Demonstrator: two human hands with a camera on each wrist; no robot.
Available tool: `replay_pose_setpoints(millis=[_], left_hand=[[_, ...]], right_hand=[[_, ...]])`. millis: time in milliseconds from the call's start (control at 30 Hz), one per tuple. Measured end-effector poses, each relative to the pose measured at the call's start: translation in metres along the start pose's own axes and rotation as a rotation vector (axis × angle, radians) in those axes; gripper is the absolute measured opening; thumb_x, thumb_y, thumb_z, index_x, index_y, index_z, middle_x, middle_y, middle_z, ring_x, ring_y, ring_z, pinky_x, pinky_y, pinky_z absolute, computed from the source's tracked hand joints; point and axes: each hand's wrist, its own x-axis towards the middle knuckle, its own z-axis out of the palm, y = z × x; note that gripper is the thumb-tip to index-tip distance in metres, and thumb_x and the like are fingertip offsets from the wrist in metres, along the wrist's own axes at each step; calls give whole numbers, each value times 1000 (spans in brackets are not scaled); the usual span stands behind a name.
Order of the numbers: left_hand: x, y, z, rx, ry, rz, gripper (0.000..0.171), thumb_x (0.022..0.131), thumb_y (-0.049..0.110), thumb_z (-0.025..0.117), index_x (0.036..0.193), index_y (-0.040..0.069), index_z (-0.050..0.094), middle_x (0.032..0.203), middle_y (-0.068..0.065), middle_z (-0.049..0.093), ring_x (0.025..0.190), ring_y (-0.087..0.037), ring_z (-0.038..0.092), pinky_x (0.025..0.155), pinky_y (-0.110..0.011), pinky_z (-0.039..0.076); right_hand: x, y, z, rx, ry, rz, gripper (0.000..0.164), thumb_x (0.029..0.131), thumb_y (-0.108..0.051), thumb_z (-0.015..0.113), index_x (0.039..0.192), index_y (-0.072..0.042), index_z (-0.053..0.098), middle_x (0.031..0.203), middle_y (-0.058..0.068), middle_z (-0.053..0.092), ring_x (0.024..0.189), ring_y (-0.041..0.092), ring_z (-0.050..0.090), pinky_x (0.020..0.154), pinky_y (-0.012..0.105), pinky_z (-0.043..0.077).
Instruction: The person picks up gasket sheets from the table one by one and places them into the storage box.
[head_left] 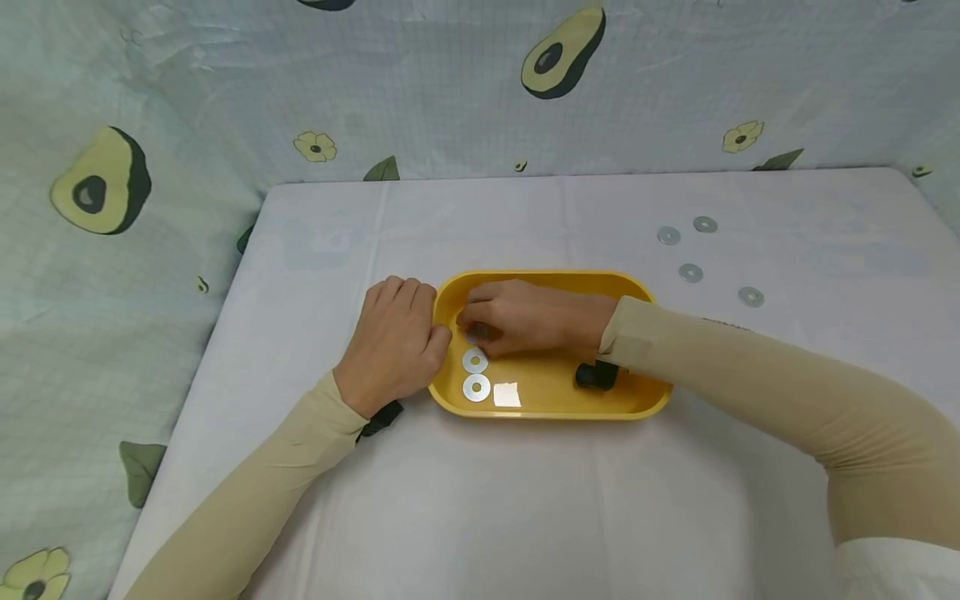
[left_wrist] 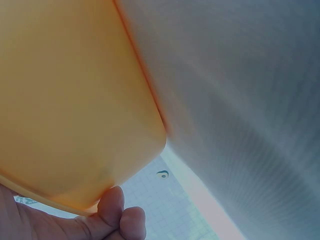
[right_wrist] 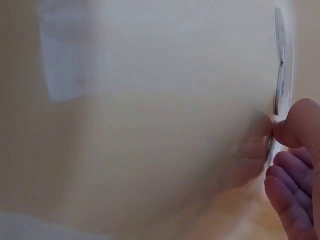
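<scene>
A yellow tray [head_left: 540, 412] with rounded ends lies on the white-covered table. At its left end my left hand [head_left: 397, 337] grips the rim; the left wrist view shows fingertips [left_wrist: 112, 207] at the tray's edge. My right hand [head_left: 517, 317] reaches down inside the tray at the left, its fingers curled and its thumb around a flat metal washer [head_left: 476, 332], which is partly hidden. That washer [right_wrist: 270, 146] shows between thumb and fingers in the right wrist view. Two more washers, one [head_left: 475, 360] above the other [head_left: 476, 387], lie flat beside the hand along the tray's left wall.
Several loose washers [head_left: 691, 272] lie on the table [head_left: 525, 508] beyond the tray to the right. A small bright light patch [head_left: 507, 394] shows on the tray floor. Avocado-print cloth [head_left: 450, 92] hangs behind the table and at its left.
</scene>
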Motion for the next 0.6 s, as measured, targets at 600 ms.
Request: replay_pose_setpoints(millis=[600], left_hand=[[-1, 1, -1, 17, 12, 10, 22, 91, 20, 46, 88, 0, 55, 80, -13, 54, 90, -33, 48, 90, -47, 40]], right_hand=[[-19, -17, -48, 41, 103, 103, 27, 94, -18, 71, 118, -5, 73, 109, 7, 72, 96, 18, 65, 87, 31, 58]])
